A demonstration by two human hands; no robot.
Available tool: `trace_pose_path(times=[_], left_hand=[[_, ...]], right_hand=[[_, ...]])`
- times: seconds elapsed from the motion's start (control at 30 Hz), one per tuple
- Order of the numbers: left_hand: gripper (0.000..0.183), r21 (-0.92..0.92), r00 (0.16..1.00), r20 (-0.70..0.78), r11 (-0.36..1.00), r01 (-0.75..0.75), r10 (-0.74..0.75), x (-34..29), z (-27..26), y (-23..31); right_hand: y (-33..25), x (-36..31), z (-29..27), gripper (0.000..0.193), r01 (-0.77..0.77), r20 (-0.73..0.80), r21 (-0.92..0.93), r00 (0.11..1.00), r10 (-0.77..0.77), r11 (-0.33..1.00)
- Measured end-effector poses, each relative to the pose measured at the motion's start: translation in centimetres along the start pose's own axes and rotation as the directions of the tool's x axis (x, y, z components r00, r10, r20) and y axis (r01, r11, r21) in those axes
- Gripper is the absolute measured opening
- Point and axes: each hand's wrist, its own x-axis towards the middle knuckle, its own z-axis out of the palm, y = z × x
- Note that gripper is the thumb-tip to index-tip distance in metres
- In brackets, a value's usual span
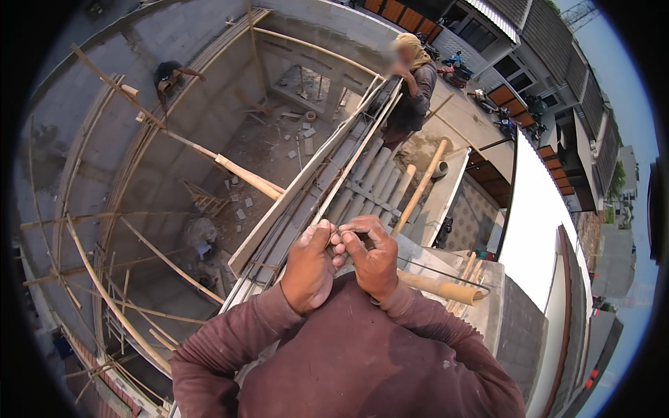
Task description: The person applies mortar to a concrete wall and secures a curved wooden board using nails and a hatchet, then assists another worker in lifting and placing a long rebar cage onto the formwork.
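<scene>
My left hand (311, 270) and my right hand (373, 260) meet in front of my chest, fingertips pinched together and touching. Whatever lies between the fingers is too small to make out. Just beyond the hands runs a long board-sided trough (259, 233) with dark steel rods (317, 172) along it. Right of the trough, past my right hand, lie several grey round poles (380, 182) side by side. A thick bamboo pole (446, 287) rests close to my right forearm.
Left of the trough, a deep walled room drops to a rubble-strewn floor (268, 164), crossed by bamboo poles (251, 174). A person (411, 90) in a yellow head covering is beside the trough's far end. Another person (169, 75) leans at the left wall. A white roof (533, 223) lies right.
</scene>
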Motion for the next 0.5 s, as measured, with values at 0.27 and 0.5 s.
trace_pose_path(times=[0.27, 0.5], left_hand=[[0.025, 0.195, 0.992, -0.054, 0.975, -0.104, 0.116, 0.3, -0.3, -0.8], [0.026, 0.442, 0.998, 0.059, 0.897, -0.004, -0.024, -0.4, 0.2, -1.1]], right_hand=[[0.7, -0.6, -1.2, 0.01, 0.011, -0.005, 0.001, 1.0, -0.011, 1.0], [-0.5, 1.5, -3.7, 0.01, 0.099, -0.002, -0.106, 0.995, -0.1, 0.989]])
